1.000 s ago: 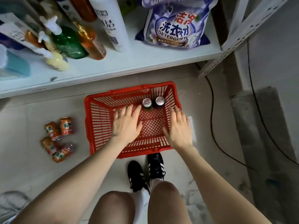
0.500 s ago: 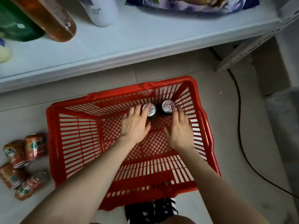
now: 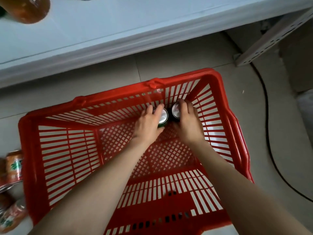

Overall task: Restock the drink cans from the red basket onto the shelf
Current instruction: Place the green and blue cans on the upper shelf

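Standing upright in red basket (image 3: 67, 150): silver-topped green can (image 3: 163, 114) beside dark can (image 3: 175, 110).

Head-worn view, steeply downward, close above red basket (image 3: 28, 167).

Basket (image 3: 186, 76) sits before the shelf (image 3: 118, 31). In its far right corner we see left can (image 3: 163, 114) beside right can (image 3: 175, 110), our left hand (image 3: 149, 127) and right hand (image 3: 189, 123) on them. Loose cans (image 3: 14, 165) lie left of it, cable (image 3: 267, 133) right.
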A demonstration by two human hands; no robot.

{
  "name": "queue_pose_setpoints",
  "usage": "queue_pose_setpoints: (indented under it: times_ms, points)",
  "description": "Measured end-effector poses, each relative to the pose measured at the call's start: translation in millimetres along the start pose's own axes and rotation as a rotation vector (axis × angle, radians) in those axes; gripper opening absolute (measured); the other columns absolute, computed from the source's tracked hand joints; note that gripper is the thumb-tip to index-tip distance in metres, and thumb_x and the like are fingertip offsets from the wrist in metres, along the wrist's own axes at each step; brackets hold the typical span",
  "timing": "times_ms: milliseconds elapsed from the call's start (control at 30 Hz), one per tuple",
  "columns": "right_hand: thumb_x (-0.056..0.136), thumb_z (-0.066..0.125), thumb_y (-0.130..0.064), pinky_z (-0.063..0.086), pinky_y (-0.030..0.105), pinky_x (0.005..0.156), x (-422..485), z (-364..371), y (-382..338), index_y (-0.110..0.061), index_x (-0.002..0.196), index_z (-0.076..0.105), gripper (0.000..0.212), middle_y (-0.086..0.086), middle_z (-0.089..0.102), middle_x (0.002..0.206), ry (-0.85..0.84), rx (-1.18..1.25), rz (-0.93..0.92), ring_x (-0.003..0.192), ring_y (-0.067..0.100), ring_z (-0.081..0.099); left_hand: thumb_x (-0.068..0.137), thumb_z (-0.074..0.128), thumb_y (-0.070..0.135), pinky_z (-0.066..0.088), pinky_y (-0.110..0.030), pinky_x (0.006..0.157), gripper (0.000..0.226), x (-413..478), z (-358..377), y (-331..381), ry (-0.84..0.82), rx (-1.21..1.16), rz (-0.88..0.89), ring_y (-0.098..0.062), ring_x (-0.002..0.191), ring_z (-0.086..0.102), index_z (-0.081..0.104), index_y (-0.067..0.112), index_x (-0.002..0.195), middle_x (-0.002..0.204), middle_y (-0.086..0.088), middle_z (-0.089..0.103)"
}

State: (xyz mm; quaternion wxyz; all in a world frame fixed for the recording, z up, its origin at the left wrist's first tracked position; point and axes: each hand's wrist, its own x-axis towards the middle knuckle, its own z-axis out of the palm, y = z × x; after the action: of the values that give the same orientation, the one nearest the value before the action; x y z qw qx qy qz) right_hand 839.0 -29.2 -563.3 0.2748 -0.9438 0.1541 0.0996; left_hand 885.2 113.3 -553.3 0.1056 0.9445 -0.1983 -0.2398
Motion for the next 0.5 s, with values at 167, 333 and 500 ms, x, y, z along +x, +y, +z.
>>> queue_pose_setpoints:
  times_ms: [167,333,500]
  points:
    - [0.082,0.071,-0.008,0.046,0.045,0.101,1.2,-5.6,1.5,-0.009,0.138,0.036,0.066,0.014,0.043,0.139,-0.025,0.054,0.032,0.127,0.035,0.042,0.079,0.078,0.025,0.051,-0.044,0.090,0.072,-5.4,-2.5,-6.0,0.017,-0.089,-0.009,-0.035,0.117,0.054,0.036,0.020,0.137,0.125,-0.011,0.049]
    - [0.081,0.071,-0.003,0.052,0.044,0.094,-20.1,-13.2,-4.0,-0.008,0.138,0.036,0.067,0.014,0.045,0.135,-0.025,0.031,0.023,0.119,0.034,0.050,0.077,0.080,0.021,0.051,-0.046,0.092,0.074,-27.5,-10.6,-9.8,0.040,-0.121,-0.001,-0.036,0.118,0.054,0.039,0.020,0.138,0.128,-0.011,0.049]
    - [0.080,0.074,-0.009,0.053,0.041,0.090,-48.8,-41.2,-24.6,-0.009,0.137,0.039,0.067,0.013,0.047,0.131,-0.028,-0.010,0.014,0.115,0.031,0.051,0.074,0.083,0.017,0.054,-0.046,0.091,0.075,-59.1,-40.5,-1.9,0.063,-0.123,-0.014,-0.037,0.115,0.057,0.041,0.022,0.136,0.128,-0.012,0.050]
